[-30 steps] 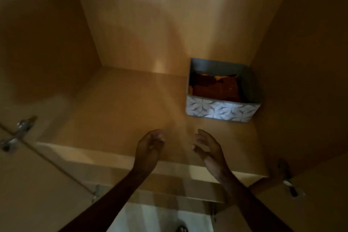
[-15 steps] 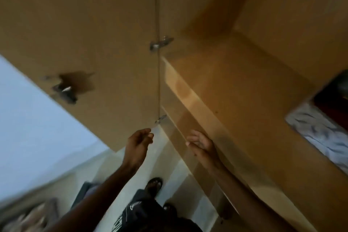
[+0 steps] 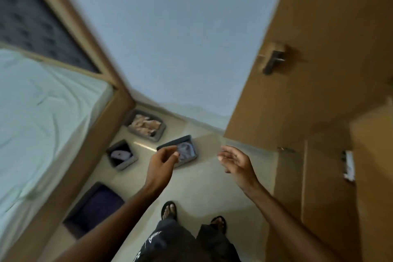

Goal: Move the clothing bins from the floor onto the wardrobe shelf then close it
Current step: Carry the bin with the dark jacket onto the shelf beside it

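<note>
Two sandalled feet and dark trousers at the bottom edge, planted on a pale floor. Above them, both bare arms stretched forward and held apart. Left hand with fingers loosely curled toward the thumb, gripping nothing. Right hand turned palm inward, fingers relaxed and slightly spread, likewise empty.

Nearest of four containers on the floor, a dark bin packed with navy fabric, tight against the wooden bed frame and just beside the left forearm. Further on, a small grey bin with a pale lilac item inside, also just beside the frame. To its right, out on the open floor, a mid-floor bin of blue-grey cloth, its near corner hidden behind the left hand. Farthest, a far bin heaped with beige cloth, near the foot of the wall. All four upright, open-topped and apart from one another.

At left, a bed under a rumpled pale green sheet, with a dark tufted headboard beyond. At right, a tan wardrobe door swung open, a metal handle on its face and a pale metal fitting lower down on a wardrobe panel. Behind everything, a plain blue-grey wall. Whole scene softened by blur.
</note>
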`<control>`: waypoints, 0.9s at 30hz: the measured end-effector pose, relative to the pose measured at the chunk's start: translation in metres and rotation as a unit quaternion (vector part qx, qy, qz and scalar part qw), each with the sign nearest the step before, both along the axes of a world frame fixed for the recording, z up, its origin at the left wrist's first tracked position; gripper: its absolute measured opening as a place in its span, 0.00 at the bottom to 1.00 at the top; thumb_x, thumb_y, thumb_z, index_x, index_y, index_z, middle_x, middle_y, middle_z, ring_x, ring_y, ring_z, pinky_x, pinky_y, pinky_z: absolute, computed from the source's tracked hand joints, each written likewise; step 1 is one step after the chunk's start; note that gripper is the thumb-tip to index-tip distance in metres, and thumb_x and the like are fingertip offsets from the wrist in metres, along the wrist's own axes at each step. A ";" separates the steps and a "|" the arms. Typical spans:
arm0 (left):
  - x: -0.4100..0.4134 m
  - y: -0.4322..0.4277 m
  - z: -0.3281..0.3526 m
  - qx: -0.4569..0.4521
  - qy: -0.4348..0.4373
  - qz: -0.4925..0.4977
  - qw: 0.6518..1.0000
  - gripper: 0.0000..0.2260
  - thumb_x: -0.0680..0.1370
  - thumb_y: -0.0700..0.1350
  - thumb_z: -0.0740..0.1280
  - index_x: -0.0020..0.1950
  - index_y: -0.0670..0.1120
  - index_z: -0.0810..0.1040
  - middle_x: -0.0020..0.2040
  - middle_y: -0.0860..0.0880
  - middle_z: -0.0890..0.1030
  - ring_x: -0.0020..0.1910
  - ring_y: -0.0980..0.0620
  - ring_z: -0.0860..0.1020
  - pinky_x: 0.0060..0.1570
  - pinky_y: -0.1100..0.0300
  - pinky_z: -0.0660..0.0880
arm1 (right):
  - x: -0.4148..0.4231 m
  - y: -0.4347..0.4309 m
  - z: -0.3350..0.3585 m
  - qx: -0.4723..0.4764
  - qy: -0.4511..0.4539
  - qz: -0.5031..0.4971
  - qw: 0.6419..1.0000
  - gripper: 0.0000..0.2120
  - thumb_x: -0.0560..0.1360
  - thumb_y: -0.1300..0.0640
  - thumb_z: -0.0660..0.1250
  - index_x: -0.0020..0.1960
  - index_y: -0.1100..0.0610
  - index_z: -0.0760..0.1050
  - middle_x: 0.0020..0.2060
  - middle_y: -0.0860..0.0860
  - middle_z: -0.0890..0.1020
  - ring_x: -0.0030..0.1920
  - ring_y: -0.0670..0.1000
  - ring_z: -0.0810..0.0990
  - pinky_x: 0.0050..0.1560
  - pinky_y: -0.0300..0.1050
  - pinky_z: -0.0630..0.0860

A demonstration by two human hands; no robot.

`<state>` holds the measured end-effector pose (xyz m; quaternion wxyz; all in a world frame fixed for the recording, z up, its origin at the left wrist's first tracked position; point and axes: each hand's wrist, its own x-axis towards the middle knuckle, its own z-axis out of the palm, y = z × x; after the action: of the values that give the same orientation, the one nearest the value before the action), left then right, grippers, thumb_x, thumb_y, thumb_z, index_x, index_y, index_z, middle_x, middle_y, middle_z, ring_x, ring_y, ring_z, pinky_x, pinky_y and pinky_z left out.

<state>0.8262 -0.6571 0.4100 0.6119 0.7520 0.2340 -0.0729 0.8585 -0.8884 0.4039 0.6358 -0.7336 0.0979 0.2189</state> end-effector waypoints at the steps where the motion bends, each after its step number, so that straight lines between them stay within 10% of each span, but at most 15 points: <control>1: -0.007 0.018 -0.002 -0.001 0.002 0.022 1.000 0.07 0.78 0.42 0.66 0.55 0.50 0.79 0.49 0.50 0.84 0.45 0.56 0.82 0.45 0.60 0.75 | 0.004 0.021 0.003 0.001 -0.002 0.027 1.000 0.26 0.67 0.49 0.69 0.63 0.56 0.76 0.51 0.51 0.82 0.47 0.41 0.81 0.41 0.33 0.75; 16: -0.158 0.328 -0.053 0.001 0.058 0.337 0.940 0.09 0.78 0.44 0.68 0.58 0.49 0.79 0.50 0.51 0.84 0.49 0.53 0.82 0.56 0.50 0.79 | -0.014 0.403 -0.036 -0.054 -0.019 0.368 0.928 0.13 0.75 0.58 0.70 0.60 0.57 0.77 0.49 0.53 0.81 0.48 0.47 0.80 0.42 0.34 0.76; 27: -0.199 0.431 -0.190 -0.079 0.171 0.544 0.818 0.09 0.79 0.43 0.66 0.59 0.47 0.78 0.51 0.49 0.82 0.51 0.51 0.81 0.56 0.55 0.77 | -0.014 0.628 -0.202 -0.152 0.003 0.601 0.785 0.14 0.74 0.56 0.71 0.58 0.57 0.78 0.47 0.51 0.83 0.48 0.45 0.81 0.53 0.43 0.79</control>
<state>0.6269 -0.2257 0.2198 0.5598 0.4270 0.6989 0.1262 0.8440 -0.2602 0.2019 0.2554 -0.7305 -0.3291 0.5411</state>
